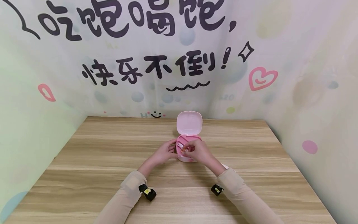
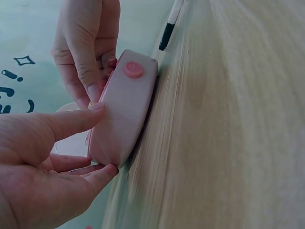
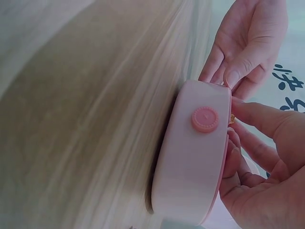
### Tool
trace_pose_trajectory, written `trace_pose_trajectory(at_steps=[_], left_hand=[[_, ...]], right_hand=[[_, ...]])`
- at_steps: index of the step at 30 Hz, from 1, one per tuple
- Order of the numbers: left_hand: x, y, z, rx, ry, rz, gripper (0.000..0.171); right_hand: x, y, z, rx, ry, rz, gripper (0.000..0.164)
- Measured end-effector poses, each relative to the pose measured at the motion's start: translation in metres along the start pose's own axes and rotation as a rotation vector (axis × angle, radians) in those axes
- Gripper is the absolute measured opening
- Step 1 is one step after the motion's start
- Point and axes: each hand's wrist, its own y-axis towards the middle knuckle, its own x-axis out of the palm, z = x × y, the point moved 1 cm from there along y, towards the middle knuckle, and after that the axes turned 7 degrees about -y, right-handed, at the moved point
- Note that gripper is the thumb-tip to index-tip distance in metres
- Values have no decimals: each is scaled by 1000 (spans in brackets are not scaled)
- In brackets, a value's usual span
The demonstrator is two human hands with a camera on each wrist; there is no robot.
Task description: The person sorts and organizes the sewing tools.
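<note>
A small pink case (image 1: 183, 158) stands on the table, its pale lid (image 1: 189, 122) swung up at the back. Divided compartments in deeper pink show inside, with a small whitish piece (image 1: 180, 145) in one. My left hand (image 1: 163, 152) holds the case by its left side, thumb at the rim and fingertips low on the wall in the left wrist view. Over the opening, my right hand (image 1: 199, 151) pinches a tiny gold-coloured thing (image 3: 232, 119); the fingers hide most of it. A round ridged pink button (image 3: 205, 119) sits on the case's front.
A pen-like stick (image 2: 169, 29), white with a black end, lies on the wood-grain table (image 1: 112, 186) to the right of the case. Behind the table hangs a printed cloth (image 1: 126, 99) with large black lettering. Each sleeve carries a small black wrist camera (image 1: 148, 193).
</note>
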Motion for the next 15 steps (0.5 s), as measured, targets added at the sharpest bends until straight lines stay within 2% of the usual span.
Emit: trace_pose_trajectory(at_steps=[15], left_hand=[[-1,0,2,0,20,-12,78]], right_hand=[[-2,-3,-2,10,28,-4,12]])
